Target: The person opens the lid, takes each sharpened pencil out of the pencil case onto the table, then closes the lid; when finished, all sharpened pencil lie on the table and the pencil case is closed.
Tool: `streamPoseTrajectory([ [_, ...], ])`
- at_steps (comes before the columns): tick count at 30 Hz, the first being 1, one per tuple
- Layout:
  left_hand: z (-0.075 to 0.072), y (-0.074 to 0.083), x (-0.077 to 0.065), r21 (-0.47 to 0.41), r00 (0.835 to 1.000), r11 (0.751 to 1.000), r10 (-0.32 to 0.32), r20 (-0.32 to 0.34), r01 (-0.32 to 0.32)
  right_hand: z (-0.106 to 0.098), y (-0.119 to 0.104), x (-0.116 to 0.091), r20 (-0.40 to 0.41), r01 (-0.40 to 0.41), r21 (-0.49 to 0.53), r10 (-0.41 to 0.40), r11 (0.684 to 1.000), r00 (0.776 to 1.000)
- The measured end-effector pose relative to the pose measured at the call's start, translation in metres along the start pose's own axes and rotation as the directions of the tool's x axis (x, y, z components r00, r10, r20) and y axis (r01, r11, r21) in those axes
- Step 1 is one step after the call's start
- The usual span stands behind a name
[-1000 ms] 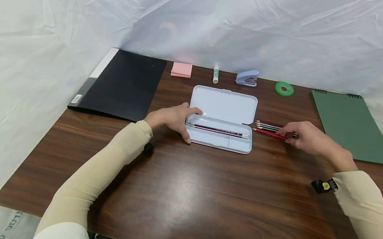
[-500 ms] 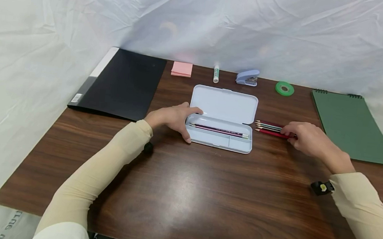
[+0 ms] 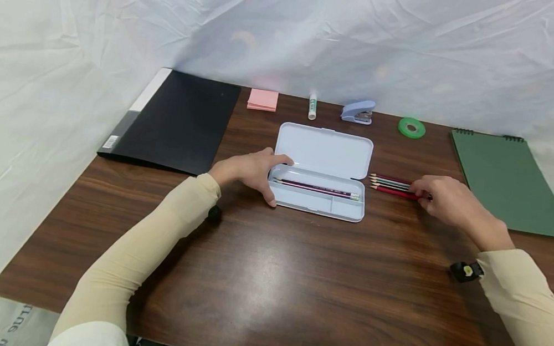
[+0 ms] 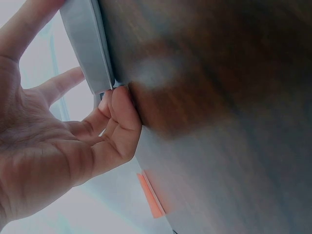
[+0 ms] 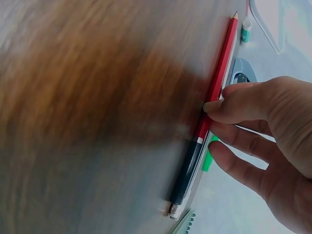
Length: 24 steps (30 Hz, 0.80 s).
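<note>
Right hand, the nearer one, is pinching the red pencil on the desk just right of the open pencil case, tip pointing leftward at it, while left hand is gripping the case's left end, fingers spread.

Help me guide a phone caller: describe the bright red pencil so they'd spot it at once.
On the brown table, find the open pencil case. Just right of it lies a row of pencils. The bright red pencil is frontmost, clearly brighter than the dark red pencil at the back.
</note>
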<state>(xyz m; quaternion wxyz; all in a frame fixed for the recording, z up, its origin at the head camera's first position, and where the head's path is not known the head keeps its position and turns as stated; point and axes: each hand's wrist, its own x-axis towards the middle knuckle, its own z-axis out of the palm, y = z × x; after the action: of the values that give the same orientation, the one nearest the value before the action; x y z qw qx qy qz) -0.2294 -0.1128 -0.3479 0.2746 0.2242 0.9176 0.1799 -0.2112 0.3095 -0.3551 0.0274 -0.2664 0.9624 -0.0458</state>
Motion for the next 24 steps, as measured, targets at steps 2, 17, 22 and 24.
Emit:
streamPoseTrajectory([
  [2, 0.0, 0.0, 0.0002, 0.001, 1.0, 1.0, 0.0, 0.001, 0.0, 0.0001, 0.0012, -0.0005, -0.007, -0.002, 0.0, 0.002, 1.0, 1.0],
  [17, 0.0001, 0.0003, -0.0007, -0.008, 1.0, 1.0, 0.004, -0.002, -0.004, 0.001, 0.0068, -0.0024, -0.042, -0.007, -0.004, 0.007, 1.0, 0.999],
  [22, 0.0004, -0.0011, 0.0004, 0.003, 1.0, 1.0, 0.01, -0.001, -0.01, -0.0014, 0.008, -0.0023, -0.072, -0.01, 0.064, 0.014, 0.998, 0.997],
  [24, 0.0007, -0.0017, 0.001, 0.008, 1.0, 1.0, 0.009, -0.002, -0.009, -0.0035, 0.0069, -0.0001, -0.094, -0.007, 0.11, 0.017, 0.994, 0.995],
])
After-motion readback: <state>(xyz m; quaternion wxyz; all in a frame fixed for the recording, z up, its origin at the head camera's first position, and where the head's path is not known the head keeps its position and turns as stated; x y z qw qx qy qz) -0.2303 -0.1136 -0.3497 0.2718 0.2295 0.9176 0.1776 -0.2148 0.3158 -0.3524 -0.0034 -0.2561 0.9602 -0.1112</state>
